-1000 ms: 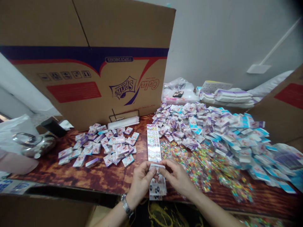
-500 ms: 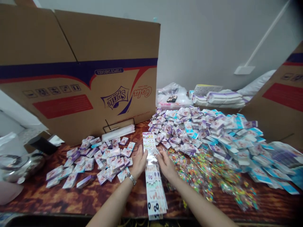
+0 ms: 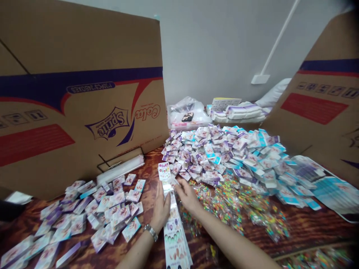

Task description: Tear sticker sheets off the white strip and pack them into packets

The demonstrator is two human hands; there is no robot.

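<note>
Where the strips (image 3: pixel 172 239) lie lengthwise on the table (image 3: pixel 148 168), the left hand (image 3: pixel 160 211), its fingers extended and gripping nothing, rests along their left edge, apparently to steady them; the right hand (image 3: pixel 187 195) pinches one pale slip (image 3: pixel 175 182) over their far part, presumably for fine control. At least two strips overlap. Outward lie two box heaps, a left heap (image 3: pixel 117 213) and a right heap (image 3: pixel 209 149), and countless packets (image 3: pixel 230 200); two cartons (image 3: pixel 126 48) stand beyond.
</note>
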